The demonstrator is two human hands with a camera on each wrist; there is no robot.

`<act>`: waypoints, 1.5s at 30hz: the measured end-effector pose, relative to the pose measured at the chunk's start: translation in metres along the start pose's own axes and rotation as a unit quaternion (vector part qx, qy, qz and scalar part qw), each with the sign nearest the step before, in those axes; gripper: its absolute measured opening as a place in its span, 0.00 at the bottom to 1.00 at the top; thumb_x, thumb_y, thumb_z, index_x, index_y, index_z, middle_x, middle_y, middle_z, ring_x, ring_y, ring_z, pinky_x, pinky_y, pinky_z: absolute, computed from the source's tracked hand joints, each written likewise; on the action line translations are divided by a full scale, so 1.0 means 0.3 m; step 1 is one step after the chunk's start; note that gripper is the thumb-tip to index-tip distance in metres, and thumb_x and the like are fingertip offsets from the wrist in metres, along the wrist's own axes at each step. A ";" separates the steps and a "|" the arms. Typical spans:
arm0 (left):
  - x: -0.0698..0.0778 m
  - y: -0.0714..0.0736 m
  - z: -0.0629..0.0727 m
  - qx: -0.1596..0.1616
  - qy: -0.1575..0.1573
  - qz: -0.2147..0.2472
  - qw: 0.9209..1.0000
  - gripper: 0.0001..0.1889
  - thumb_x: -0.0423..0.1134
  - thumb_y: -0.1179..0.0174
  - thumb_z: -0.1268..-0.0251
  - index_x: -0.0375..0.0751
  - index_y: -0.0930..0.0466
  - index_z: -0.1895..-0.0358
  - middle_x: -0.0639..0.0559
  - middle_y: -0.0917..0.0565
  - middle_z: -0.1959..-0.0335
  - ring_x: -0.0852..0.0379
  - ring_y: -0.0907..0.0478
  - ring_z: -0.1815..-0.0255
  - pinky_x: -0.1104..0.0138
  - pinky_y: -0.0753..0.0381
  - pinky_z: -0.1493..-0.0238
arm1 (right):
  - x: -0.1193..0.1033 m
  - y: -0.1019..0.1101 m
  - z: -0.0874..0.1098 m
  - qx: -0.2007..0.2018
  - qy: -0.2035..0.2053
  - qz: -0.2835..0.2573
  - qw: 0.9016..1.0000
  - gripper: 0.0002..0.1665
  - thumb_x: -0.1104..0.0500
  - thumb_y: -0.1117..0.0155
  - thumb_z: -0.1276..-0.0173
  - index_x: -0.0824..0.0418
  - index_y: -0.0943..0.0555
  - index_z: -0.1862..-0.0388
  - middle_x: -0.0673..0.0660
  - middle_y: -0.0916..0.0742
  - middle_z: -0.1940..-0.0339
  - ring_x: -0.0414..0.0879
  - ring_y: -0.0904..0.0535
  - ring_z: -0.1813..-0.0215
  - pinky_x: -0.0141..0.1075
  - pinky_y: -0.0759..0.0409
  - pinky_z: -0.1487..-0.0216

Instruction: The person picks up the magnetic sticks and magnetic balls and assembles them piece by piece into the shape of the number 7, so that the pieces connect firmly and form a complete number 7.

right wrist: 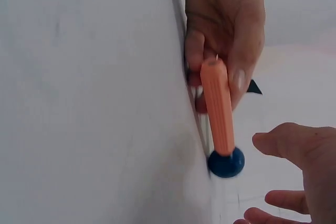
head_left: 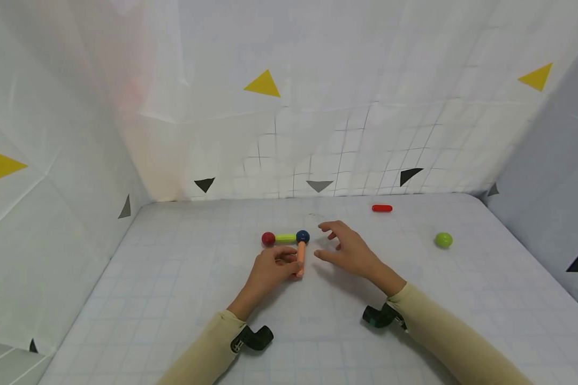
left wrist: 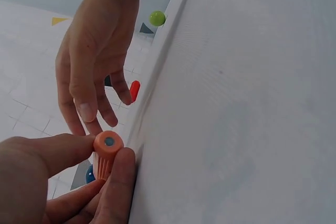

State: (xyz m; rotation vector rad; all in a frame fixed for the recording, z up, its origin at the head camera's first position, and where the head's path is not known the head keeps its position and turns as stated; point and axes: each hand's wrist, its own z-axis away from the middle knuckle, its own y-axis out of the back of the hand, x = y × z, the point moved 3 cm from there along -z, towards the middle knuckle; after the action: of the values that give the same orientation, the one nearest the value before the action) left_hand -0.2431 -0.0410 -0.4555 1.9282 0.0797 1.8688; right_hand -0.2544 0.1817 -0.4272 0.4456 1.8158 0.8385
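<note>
Orange ribbed rod (head_left: 301,253) is pinched toward its near end between thumb and fingers of the left hand (head_left: 271,269); its far end is seated against the near side of the blue ball (head_left: 303,236). The right hand (head_left: 349,252) is held just right of the blue ball, fingers parted, nothing grasped. Left of the blue ball, yellow-green rod (head_left: 285,238), then dark red ball (head_left: 268,239). Well apart to its right on the desk (head_left: 462,299): red rod (head_left: 382,208), green ball (head_left: 443,240). Orange rod judged light, stiff, hardly fragile; ribs should limit slip; best held mid-shaft.
</note>
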 end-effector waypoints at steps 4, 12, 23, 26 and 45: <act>-0.004 -0.002 0.002 0.001 0.005 0.006 1.000 0.19 0.39 0.27 0.36 0.36 0.14 0.45 0.51 0.13 0.59 0.56 0.16 0.61 0.64 0.17 0.57 | 0.039 0.039 -0.011 0.018 -0.005 0.027 0.999 0.35 0.59 0.26 0.30 0.67 0.27 0.29 0.65 0.21 0.35 0.60 0.21 0.42 0.51 0.17 0.49; -0.007 -0.003 0.000 0.000 -0.002 0.011 1.000 0.19 0.38 0.27 0.36 0.36 0.14 0.44 0.52 0.13 0.58 0.57 0.16 0.60 0.65 0.17 0.57 | 0.140 0.134 -0.036 0.059 -0.030 0.062 0.996 0.25 0.65 0.34 0.26 0.67 0.24 0.32 0.66 0.19 0.37 0.61 0.20 0.42 0.55 0.18 0.48; -0.007 -0.009 0.000 -0.005 0.004 0.014 1.000 0.19 0.38 0.27 0.36 0.37 0.14 0.43 0.51 0.14 0.57 0.57 0.16 0.59 0.65 0.17 0.58 | 0.287 0.233 -0.030 0.125 -0.052 0.077 0.988 0.19 0.68 0.37 0.25 0.69 0.20 0.37 0.69 0.17 0.42 0.65 0.20 0.43 0.59 0.22 0.47; -0.005 -0.010 -0.001 -0.006 0.005 0.018 1.000 0.19 0.38 0.27 0.36 0.36 0.14 0.43 0.51 0.14 0.57 0.56 0.16 0.59 0.65 0.16 0.59 | 0.320 0.257 -0.031 0.135 -0.064 0.087 0.985 0.19 0.68 0.40 0.25 0.70 0.21 0.37 0.70 0.18 0.43 0.66 0.22 0.43 0.60 0.25 0.46; 0.006 -0.019 -0.005 -0.003 -0.003 0.000 1.000 0.18 0.39 0.27 0.35 0.37 0.14 0.45 0.53 0.14 0.59 0.57 0.18 0.62 0.66 0.19 0.61 | 0.438 0.306 -0.043 0.088 -0.195 0.130 0.968 0.29 0.62 0.42 0.24 0.71 0.29 0.27 0.79 0.33 0.31 0.73 0.34 0.32 0.68 0.31 0.35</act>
State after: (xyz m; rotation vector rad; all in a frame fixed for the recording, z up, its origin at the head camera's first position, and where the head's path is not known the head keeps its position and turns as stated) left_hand -0.2427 -0.0349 -0.4558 1.9297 0.0714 1.8622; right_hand -0.3251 0.3251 -0.4444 0.9145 1.4860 0.7056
